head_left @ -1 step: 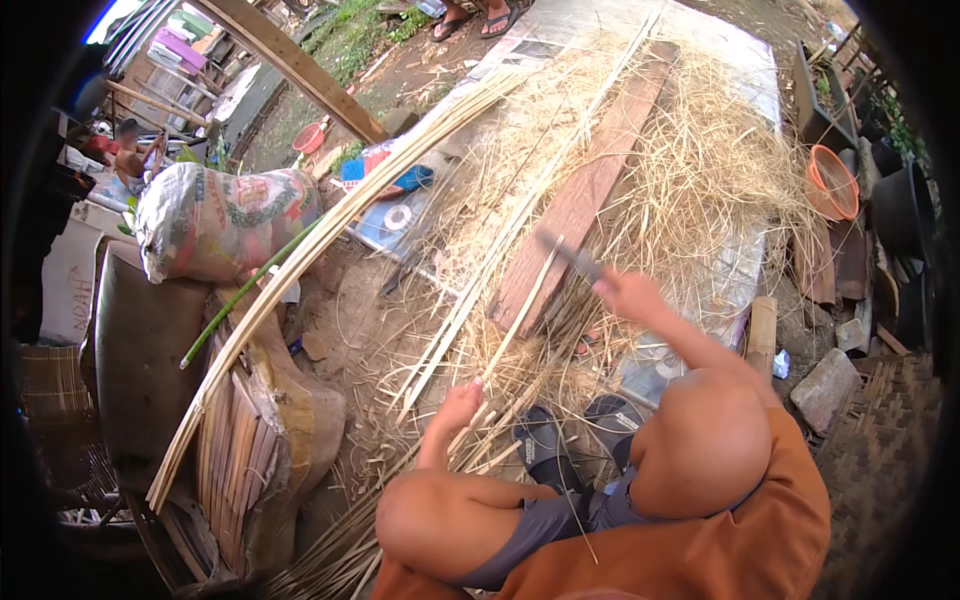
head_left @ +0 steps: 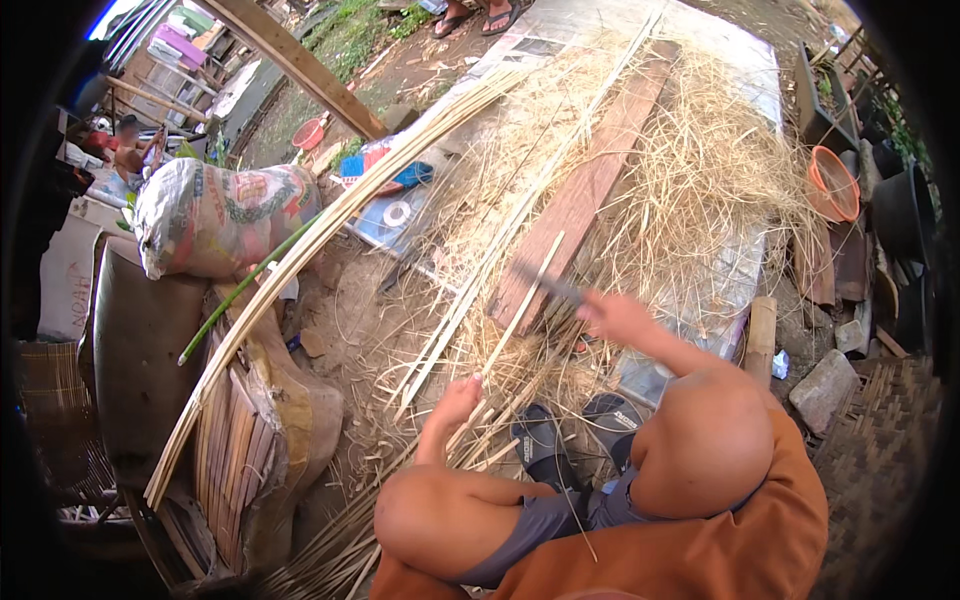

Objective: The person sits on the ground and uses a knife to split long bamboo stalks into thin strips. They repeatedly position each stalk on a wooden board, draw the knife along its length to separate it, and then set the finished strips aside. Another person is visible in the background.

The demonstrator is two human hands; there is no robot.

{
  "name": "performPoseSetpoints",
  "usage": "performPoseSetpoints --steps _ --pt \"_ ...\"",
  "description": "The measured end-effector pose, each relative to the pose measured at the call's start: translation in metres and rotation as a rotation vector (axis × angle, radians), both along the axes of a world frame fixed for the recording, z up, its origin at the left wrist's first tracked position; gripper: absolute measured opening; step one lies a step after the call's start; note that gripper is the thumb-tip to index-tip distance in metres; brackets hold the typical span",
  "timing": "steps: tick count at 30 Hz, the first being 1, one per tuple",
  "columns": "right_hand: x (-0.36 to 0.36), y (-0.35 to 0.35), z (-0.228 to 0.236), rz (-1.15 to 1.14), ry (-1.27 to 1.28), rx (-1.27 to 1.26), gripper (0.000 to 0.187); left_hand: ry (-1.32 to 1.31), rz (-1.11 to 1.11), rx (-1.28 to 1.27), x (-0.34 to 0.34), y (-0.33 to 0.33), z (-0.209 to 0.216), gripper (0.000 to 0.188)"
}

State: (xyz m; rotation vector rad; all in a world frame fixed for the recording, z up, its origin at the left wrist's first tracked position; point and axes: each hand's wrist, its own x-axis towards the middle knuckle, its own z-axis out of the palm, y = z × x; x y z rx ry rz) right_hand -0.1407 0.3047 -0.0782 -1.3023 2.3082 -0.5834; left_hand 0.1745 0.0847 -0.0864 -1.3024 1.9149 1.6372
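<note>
Between the fingers of my left hand [head_left: 459, 402] is the near end of a thin pale bamboo strip [head_left: 521, 315]. The strip slants up and away, its far part over a reddish-brown wooden plank [head_left: 590, 190]. My right hand [head_left: 617, 320] is closed round the handle of a knife [head_left: 548, 283]. The dark blade, slightly blurred, lies across the strip above the plank's near end; whether it cuts in cannot be told. Long pale strips [head_left: 465, 305] lie alongside the plank's left edge. Curly shavings [head_left: 700, 150] heap up on both sides of it.
At the left, a bundle of long strips [head_left: 290, 265] and a green stem [head_left: 225, 313] rest over a worn seat [head_left: 300, 420] beside a stuffed sack [head_left: 225, 215]. An orange basket [head_left: 833, 185] and a stone [head_left: 824, 392] sit at the right. Another person's sandalled feet [head_left: 497, 17] are at the far edge.
My right hand and the knife have moved a little nearer and to the left along the strip. My left hand keeps its grip, nearly in place.
</note>
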Motion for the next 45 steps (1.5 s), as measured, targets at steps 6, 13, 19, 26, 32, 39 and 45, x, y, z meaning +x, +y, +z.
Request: performPoseSetpoints --steps 6,13,19,26,32,39,45 --pt "-0.067 -0.007 -0.011 -0.361 0.000 0.007 0.043 -0.017 -0.047 -0.121 0.022 -0.001 0.002 0.052" --pt "0.027 0.001 0.003 0.233 0.032 0.012 0.043 0.065 -0.263 -0.784 0.007 0.027 -0.009 0.048" --pt "-0.029 -0.009 -0.001 0.023 0.073 -0.064 0.046 0.055 -0.283 -0.826 -0.010 0.033 0.006 0.048" --pt "-0.011 -0.008 -0.014 0.134 0.109 -0.147 0.047 0.062 -0.293 -0.783 -0.013 0.026 0.000 0.046" --pt "-0.094 -0.012 0.000 -0.331 -0.130 0.077 0.043 0.061 -0.231 -0.703 -0.009 0.020 0.000 0.049" --pt "0.019 -0.023 0.006 0.153 0.053 0.124 0.048 -0.079 0.215 0.320 0.005 -0.004 0.024 0.044" --pt "-0.030 -0.033 -0.010 -0.024 0.017 0.046 0.040 -0.073 0.156 0.260 -0.019 -0.014 0.040 0.044"
